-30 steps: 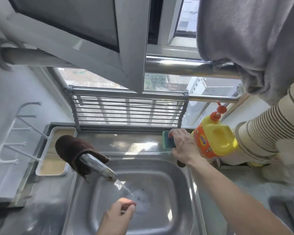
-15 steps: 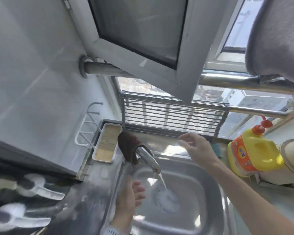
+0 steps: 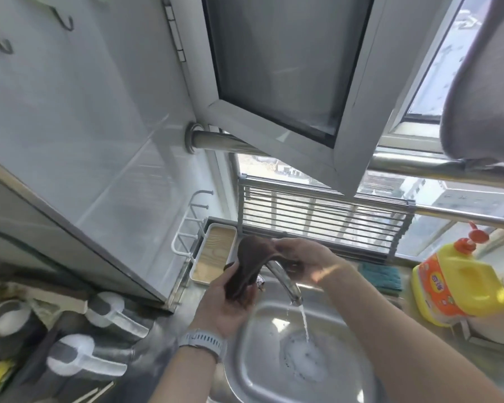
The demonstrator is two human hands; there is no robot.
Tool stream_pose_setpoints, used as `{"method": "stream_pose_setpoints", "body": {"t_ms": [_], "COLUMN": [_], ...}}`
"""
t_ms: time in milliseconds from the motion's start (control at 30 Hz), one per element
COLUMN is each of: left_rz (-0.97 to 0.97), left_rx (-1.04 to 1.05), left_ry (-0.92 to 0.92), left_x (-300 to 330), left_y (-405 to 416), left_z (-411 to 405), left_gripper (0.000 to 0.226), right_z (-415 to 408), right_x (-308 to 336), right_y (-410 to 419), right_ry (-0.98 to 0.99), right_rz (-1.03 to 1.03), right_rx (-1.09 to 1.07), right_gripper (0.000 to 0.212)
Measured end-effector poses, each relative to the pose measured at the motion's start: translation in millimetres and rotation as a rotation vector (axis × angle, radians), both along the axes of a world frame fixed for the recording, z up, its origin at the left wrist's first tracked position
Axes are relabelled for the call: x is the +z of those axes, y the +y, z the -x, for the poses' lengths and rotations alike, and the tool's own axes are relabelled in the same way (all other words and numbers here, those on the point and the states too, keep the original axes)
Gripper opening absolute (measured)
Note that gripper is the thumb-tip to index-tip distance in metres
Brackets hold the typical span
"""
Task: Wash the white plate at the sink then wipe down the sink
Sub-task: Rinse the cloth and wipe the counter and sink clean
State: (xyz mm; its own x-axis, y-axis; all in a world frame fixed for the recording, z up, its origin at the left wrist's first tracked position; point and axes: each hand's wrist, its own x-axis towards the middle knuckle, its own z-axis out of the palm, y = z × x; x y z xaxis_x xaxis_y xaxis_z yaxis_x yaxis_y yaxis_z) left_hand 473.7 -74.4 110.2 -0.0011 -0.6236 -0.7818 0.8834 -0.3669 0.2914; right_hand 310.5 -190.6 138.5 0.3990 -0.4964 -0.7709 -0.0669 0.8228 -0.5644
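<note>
A dark brown cloth (image 3: 249,261) is draped over the base of the steel tap (image 3: 285,282). My left hand (image 3: 224,303) grips its lower end from below. My right hand (image 3: 306,260) pinches its upper edge behind the tap. Water runs from the spout into the steel sink (image 3: 346,370), foaming over the drain. No white plate is in view.
A green sponge (image 3: 380,276) lies on the sink's back ledge, beside a yellow detergent jug (image 3: 460,286). A white tray with a wooden bottom (image 3: 216,251) stands left of the tap. A folding rack (image 3: 323,216) leans at the window. Pan handles (image 3: 111,318) lie on the left counter.
My right hand left the sponge and swung left onto the cloth. My left hand rose out of the basin and took the cloth's lower end. The view turned left.
</note>
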Motion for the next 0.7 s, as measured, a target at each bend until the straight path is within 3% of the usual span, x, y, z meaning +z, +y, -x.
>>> {"method": "stream_pose_setpoints", "body": {"t_ms": [100, 167, 233, 367, 533, 633, 700], "left_rz": [0.093, 0.185, 0.262, 0.26, -0.102, -0.195, -0.219], "left_rx": [0.063, 0.048, 0.003, -0.147, -0.417, -0.352, -0.287], "left_ry": [-0.086, -0.153, -0.203, -0.229, -0.265, -0.255, -0.235], "left_x": [30, 56, 74, 65, -34, -81, -88], "left_y": [13, 29, 47, 83, 103, 84, 67], "left_z": [-17, -25, -28, -26, 5, 38, 63], "left_gripper": [0.034, 0.019, 0.016, 0.029, 0.06, 0.066, 0.051], "right_z": [16, 27, 40, 81, 120, 120, 117], "right_x": [33, 61, 79, 64, -40, -84, -94], "right_y": [-1, 8, 22, 56, 78, 74, 65], "right_ry": [-0.013, -0.073, -0.099, -0.154, 0.191, 0.406, 0.511], "right_rz": [0.212, 0.375, 0.443, 0.367, 0.122, 0.054, 0.119], "right_rx": [-0.256, -0.217, -0.177, -0.004, 0.018, -0.056, -0.083], "right_gripper": [0.03, 0.026, 0.037, 0.045, 0.057, 0.042, 0.033]}}
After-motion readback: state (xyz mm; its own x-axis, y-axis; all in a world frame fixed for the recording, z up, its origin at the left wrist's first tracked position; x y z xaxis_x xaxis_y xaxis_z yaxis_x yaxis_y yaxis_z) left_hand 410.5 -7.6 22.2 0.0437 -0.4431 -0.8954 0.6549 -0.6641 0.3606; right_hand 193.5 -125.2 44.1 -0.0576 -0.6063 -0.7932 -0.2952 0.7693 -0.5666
